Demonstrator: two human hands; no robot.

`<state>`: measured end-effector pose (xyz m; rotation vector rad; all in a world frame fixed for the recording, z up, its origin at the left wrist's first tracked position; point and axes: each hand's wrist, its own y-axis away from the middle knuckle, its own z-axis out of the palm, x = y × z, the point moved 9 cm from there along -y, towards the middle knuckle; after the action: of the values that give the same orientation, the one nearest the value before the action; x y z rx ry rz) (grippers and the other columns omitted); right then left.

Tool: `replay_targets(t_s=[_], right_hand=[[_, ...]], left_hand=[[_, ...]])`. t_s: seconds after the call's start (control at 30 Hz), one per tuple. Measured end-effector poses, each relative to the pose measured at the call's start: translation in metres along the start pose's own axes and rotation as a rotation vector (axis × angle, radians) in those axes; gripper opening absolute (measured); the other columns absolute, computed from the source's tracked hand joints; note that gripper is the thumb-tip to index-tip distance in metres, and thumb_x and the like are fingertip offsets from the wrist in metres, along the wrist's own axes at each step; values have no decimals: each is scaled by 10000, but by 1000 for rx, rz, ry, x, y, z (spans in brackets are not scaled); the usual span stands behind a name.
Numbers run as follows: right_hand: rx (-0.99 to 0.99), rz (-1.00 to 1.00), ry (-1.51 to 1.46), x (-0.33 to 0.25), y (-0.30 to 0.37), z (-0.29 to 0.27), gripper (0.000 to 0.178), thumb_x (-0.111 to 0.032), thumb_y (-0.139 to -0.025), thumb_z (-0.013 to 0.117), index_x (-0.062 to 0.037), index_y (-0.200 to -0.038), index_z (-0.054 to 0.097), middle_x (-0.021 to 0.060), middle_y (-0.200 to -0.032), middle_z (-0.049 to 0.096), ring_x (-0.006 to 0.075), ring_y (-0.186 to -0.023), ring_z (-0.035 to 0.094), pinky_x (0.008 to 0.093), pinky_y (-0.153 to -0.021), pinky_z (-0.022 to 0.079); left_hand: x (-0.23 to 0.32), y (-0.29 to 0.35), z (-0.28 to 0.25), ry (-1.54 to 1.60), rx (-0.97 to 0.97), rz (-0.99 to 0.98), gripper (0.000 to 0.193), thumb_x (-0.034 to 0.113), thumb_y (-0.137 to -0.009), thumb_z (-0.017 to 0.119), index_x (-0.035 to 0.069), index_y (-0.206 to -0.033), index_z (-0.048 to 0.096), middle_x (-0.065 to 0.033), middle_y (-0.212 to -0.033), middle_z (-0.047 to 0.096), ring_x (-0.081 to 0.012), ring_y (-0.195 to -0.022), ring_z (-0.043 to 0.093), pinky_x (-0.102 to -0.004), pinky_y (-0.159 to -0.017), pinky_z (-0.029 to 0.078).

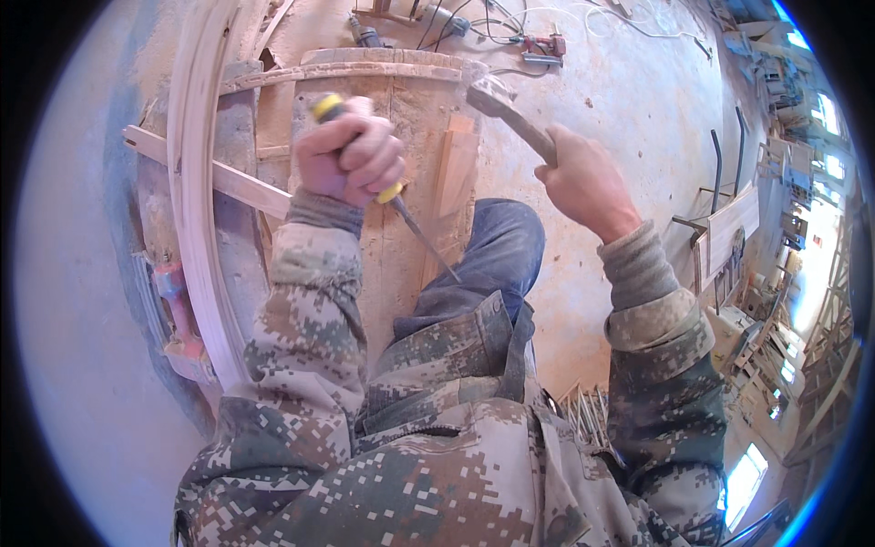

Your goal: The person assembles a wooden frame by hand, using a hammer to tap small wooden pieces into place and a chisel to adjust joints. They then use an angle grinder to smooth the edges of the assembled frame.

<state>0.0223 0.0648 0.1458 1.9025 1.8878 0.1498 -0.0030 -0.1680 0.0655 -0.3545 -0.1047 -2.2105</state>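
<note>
Chisel [393, 192] with a yellow-and-black handle slants in our left hand [351, 150], above the middle of the desk [415, 98]; its fingers are curled tightly round the handle. We see the narrow blade run down toward the desk's right edge, its tip overlapping our blue trouser leg [504, 239], though we cannot tell whether it touches. Our right hand [591, 182] holds a hammer [527, 132] out past the right edge, the fingers wrapped round the wooden handle, and the hammer's head is near the far right corner. Along that right edge lies a wooden bar [452, 178], and a rough strip [351, 72] runs along the far edge. Beyond the left edge, we have long pale boards [193, 173] lying lengthwise across a slat [248, 189]. On the floor [620, 109] past the far edge, a red power tool [544, 46] lies among loose cables.
</note>
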Motion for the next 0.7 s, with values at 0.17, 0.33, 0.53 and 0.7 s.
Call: replay_targets(t_s=[0.17,0.33,0.53,0.7], right_hand=[[-69,111,-79,17,22,16,230,-121,-865,723,-14,-1059,664,265,-928,724,476,-933,698,565,-823,525],[3,93,-112,6,19,7,240,-125,-879,724,-31,-1089,657,259,-913,717,483,-927,689,568,-816,517],[178,-54,-237,-24,4,-50,241,-147,-913,714,-16,-1098,632,259,-897,702,475,-924,686,538,-808,526],[354,-190,-343,-45,-15,-115,159,-72,-947,768,-15,-1057,669,-68,-842,573,58,-787,513,254,-724,458]], left_hand=[[18,9,-10,-64,292,117,257,270,-1081,594,107,-884,618,4,-636,468,-143,-522,436,-329,-547,394],[2,6,-30,-246,598,86,249,223,-1045,667,153,-828,565,3,-633,466,-147,-520,456,-338,-537,388],[-7,-10,-21,-376,665,35,292,143,-990,716,169,-788,506,26,-618,428,-130,-502,431,-313,-510,358],[-11,-8,-21,-292,715,10,298,125,-968,722,159,-761,510,22,-606,439,-125,-490,439,-313,-494,358]])
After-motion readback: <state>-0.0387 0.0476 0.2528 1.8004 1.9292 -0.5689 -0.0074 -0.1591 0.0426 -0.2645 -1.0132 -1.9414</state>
